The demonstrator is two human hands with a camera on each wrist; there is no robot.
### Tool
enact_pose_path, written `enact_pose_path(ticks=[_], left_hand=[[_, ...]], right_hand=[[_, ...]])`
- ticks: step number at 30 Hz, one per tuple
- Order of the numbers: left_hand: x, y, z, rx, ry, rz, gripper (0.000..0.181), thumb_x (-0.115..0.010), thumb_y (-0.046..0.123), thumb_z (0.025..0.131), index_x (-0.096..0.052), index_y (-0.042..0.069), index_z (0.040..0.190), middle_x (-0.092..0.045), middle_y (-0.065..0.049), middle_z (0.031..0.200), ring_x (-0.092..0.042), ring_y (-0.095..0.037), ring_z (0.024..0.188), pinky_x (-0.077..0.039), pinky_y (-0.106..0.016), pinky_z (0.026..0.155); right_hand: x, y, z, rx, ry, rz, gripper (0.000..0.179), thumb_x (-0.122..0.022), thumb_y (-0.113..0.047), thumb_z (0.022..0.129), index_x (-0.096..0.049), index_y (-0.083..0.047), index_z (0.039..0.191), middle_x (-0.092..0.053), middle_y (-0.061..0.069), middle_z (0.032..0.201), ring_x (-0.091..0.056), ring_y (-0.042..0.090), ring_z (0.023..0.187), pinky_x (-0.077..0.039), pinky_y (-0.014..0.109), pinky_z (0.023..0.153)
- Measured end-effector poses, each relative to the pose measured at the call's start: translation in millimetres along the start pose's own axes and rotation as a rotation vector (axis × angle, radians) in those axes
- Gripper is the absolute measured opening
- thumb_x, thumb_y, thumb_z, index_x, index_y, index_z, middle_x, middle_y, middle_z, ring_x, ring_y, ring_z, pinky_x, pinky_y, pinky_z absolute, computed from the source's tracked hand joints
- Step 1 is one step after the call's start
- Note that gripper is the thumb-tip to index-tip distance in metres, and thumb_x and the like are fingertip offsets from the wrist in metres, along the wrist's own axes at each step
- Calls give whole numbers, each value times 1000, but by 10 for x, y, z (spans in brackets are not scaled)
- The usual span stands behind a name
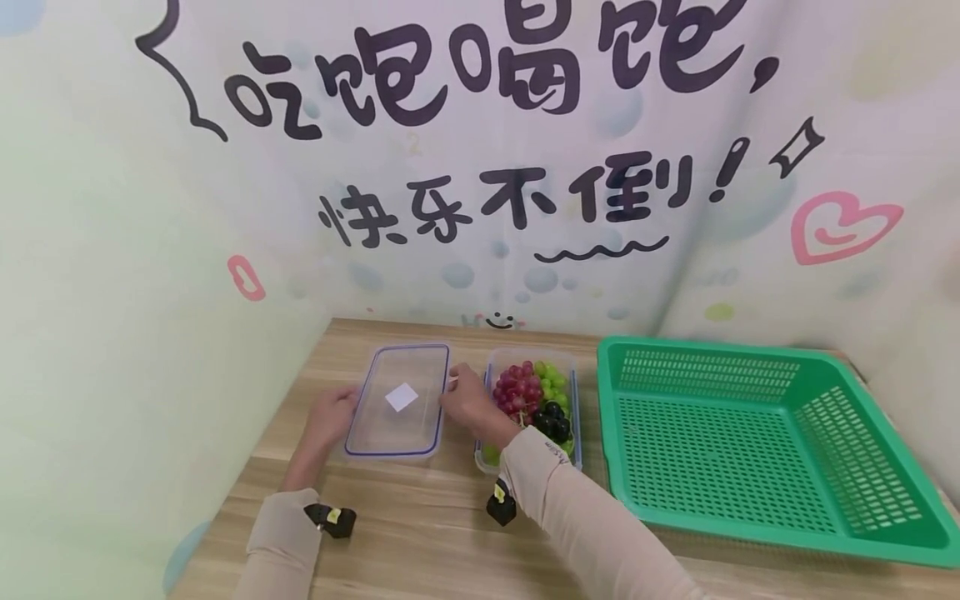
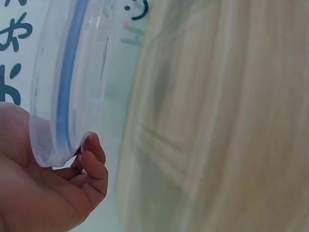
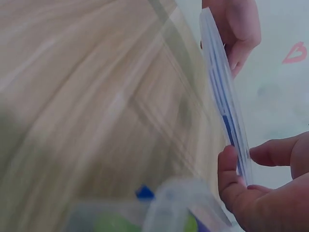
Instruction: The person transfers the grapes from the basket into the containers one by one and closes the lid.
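Both hands hold a clear plastic lid (image 1: 393, 425) with a blue seal along its rim and a white square label in the middle. My left hand (image 1: 332, 417) grips its left edge, fingers curled around the rim in the left wrist view. At the opposite edge, my right hand (image 1: 471, 400) pinches the lid (image 3: 223, 92) between thumb and fingers. In the right wrist view the lid is raised off the wooden table. Beside my right hand stands a clear food container (image 1: 577, 392) filled with red grapes (image 1: 517, 390), green grapes (image 1: 552, 379) and black grapes (image 1: 553, 423).
A large green plastic basket (image 1: 708, 525) with perforated walls stands to the right of the container. The wooden table (image 1: 420, 533) meets a printed fabric backdrop (image 1: 465, 287) at the back, and a pale curtain (image 1: 112, 333) hangs along the left side.
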State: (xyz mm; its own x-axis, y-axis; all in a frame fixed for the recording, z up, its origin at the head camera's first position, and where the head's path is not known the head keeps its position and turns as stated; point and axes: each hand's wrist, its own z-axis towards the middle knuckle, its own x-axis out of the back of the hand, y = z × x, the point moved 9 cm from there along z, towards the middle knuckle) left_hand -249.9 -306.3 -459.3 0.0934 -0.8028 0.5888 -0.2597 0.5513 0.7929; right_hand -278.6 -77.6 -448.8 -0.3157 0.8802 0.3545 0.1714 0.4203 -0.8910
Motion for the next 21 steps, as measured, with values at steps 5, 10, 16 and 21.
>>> enact_pose_path(ticks=[5, 10, 16, 21], left_hand=[[2, 175, -8, -20, 3, -50, 41, -40, 12, 104, -49, -10, 138, -47, -31, 143, -44, -46, 134, -37, -55, 114], [16, 369, -20, -37, 16, -102, 40, -42, 14, 105, -52, -6, 139, -52, -27, 141, -49, -42, 131, -40, -52, 112], [15, 580, -42, -72, 19, -157, 39, -44, 17, 105, -55, -2, 138, -60, -25, 131, -57, -34, 118, -49, -42, 99], [-40, 725, -44, -112, -9, -199, 38, -45, 20, 105, -57, 2, 137, -63, -21, 125, -59, -27, 107, -52, -30, 84]], right_hand=[[177, -56, -16, 39, 22, -23, 43, -53, -8, 98, -44, -3, 140, -60, 14, 115, -65, 22, 87, -60, 32, 75], [383, -109, -21, 25, 32, -1, 42, -55, -7, 98, -46, -4, 139, -60, 15, 115, -66, 23, 87, -62, 33, 75], [628, -232, -34, 66, 56, 38, 43, -59, -5, 96, -50, -4, 138, -61, 14, 111, -67, 24, 86, -63, 34, 70], [811, -292, -69, 115, 32, 116, 49, -59, -1, 95, -46, -2, 142, -61, 17, 114, -68, 27, 89, -64, 39, 72]])
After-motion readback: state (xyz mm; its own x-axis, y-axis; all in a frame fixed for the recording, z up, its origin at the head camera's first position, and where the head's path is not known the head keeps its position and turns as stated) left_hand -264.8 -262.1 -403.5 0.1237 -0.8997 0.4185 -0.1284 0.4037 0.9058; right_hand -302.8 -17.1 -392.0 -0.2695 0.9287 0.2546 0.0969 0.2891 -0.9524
